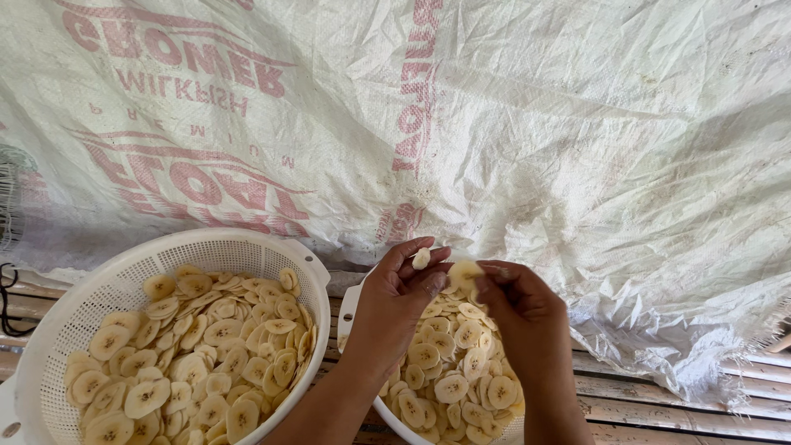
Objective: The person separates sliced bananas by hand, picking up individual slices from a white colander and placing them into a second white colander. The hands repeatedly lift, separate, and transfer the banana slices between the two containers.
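Banana slices (461, 273) are pinched between fingertips of left hand (401, 290) and right hand (515, 303), both closed on them, held just above a white bowl (349, 306) of slices, with a white colander (124, 272) of slices left of the grip.

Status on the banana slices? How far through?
Done: nothing visible is laid out; the white woven sheet holds no slices. In hand: the left hand pinches a small slice and the right hand a larger slice, above the right basket. Left: that basket and the left colander both look full of banana slices.
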